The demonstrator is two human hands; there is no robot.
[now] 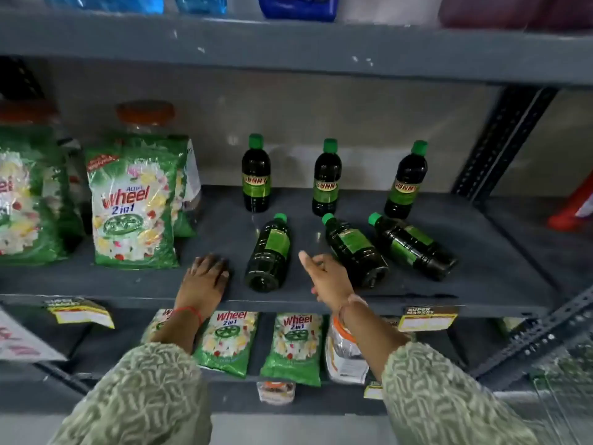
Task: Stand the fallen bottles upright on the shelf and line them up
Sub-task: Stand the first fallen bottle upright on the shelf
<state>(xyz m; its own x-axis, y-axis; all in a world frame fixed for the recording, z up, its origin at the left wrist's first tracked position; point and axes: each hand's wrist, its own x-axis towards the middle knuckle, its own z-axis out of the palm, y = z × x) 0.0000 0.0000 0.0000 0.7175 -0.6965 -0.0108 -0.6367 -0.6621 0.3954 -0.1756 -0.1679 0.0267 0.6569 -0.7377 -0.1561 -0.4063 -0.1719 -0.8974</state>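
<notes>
Three dark bottles with green caps stand upright at the back of the grey shelf [449,284]: left [255,175], middle [326,178], right [406,181]. In front of them three more lie on their sides, caps pointing back: left [269,253], middle [354,250], right [414,247]. My left hand [207,271] rests palm down on the shelf just left of the left fallen bottle, holding nothing. My right hand [327,277] reaches over the shelf edge between the left and middle fallen bottles, fingers apart, close to the middle one's base.
Green detergent packs [134,207] stand on the shelf's left part, with a jar behind. More packs [227,342] lie on the shelf below. A metal upright [500,139] bounds the right side. The upper shelf's edge [288,49] hangs overhead.
</notes>
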